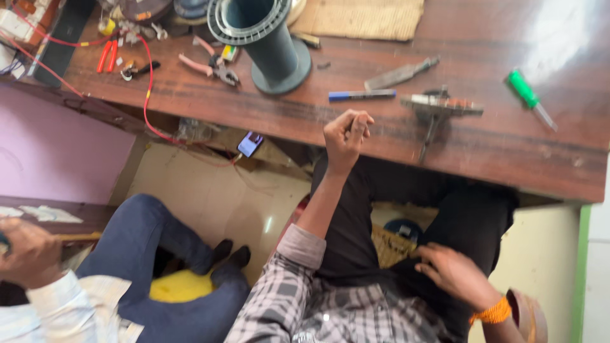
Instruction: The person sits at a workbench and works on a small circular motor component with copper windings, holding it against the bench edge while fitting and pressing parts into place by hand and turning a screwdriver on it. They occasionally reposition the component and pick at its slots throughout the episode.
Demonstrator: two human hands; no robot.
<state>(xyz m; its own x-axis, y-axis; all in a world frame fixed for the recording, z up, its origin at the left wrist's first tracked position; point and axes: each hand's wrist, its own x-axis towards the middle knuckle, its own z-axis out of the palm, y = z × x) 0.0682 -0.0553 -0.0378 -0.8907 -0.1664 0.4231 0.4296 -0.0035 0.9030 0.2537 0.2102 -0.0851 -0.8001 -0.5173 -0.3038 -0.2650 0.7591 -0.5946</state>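
Observation:
My left hand [346, 134] is raised in front of the wooden table's near edge [483, 165], fingers curled into a loose fist; nothing shows in it. A blue pen [361, 95] lies on the table just beyond it. My right hand [452, 273], with an orange thread at the wrist, rests on my black trousers [356, 228] at the thigh, its fingers spread against the cloth near the pocket. A metal hand tool [438, 107] lies at the table's edge between the two hands.
On the table are a large grey spool [270, 44], pink-handled pliers [213, 67], a flat metal blade [400, 75], a green-handled screwdriver [530, 98], a woven mat [362, 18] and a red wire [147, 95]. A co-worker in blue trousers [152, 241] sits at left, hand [25, 253] raised.

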